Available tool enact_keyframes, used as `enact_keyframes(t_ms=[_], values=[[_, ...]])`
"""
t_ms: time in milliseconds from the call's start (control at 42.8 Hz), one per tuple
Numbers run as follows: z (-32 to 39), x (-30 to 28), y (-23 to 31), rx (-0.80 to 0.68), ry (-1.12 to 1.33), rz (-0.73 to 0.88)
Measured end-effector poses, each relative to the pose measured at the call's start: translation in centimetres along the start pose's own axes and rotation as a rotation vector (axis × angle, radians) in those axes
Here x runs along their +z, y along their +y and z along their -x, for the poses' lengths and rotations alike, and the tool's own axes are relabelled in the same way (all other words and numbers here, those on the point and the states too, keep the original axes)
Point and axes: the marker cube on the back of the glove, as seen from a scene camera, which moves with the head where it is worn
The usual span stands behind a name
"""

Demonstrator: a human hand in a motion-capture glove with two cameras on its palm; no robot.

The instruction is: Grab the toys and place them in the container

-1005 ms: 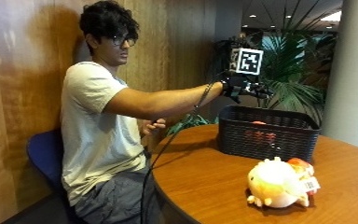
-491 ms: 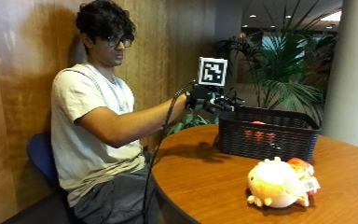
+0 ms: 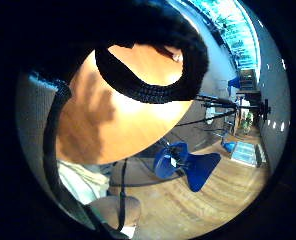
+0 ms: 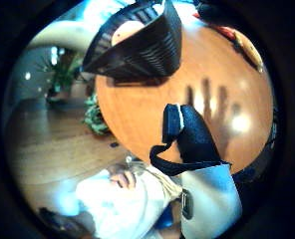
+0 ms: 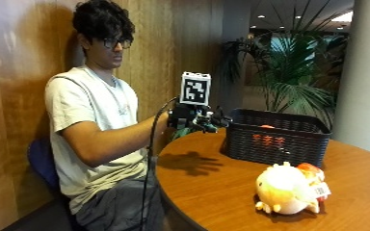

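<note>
Whereas a second ago the gloved right hand (image 5: 198,119) was held over the black basket (image 5: 276,136), it has since been drawn back leftward and lowered, and is now held above the desk (image 5: 223,187) just left of the basket. Its fingers (image 5: 220,119) are spread straight, nothing being gripped. An orange toy (image 5: 266,127) is seen inside the basket; a plush toy (image 5: 286,188) is left lying on the desk's near right side.
</note>
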Motion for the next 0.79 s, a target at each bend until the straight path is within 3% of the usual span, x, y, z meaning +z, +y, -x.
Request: enact_keyframes(t_ms=[795], values=[[0.1, -2.9, 1.3, -0.02, -0.129, -0.047]])
